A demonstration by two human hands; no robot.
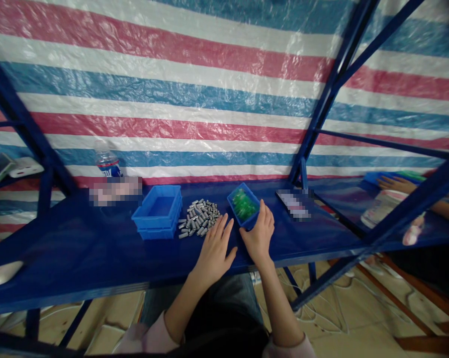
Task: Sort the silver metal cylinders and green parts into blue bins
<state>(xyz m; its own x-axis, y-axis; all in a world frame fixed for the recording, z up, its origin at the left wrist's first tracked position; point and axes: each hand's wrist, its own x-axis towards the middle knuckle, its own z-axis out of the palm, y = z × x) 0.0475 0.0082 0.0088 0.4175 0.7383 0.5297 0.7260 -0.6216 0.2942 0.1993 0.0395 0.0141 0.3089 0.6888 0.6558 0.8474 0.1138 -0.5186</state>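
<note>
Many metal cylinders [199, 218] left of the green-filled bin [250, 223] call for pinching; left hand [216, 248] unclenched, right hand [259, 234] apparently steadying it, grip unclear.

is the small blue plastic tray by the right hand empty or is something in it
Not empty: shiny green pieces show inside the small blue plastic tray, through its open top.

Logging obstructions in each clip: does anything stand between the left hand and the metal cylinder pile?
Nothing visible does. The left hand is at the right edge of the metal cylinder pile; contact is unclear. The blue tray stack stands on the pile's left.
</note>
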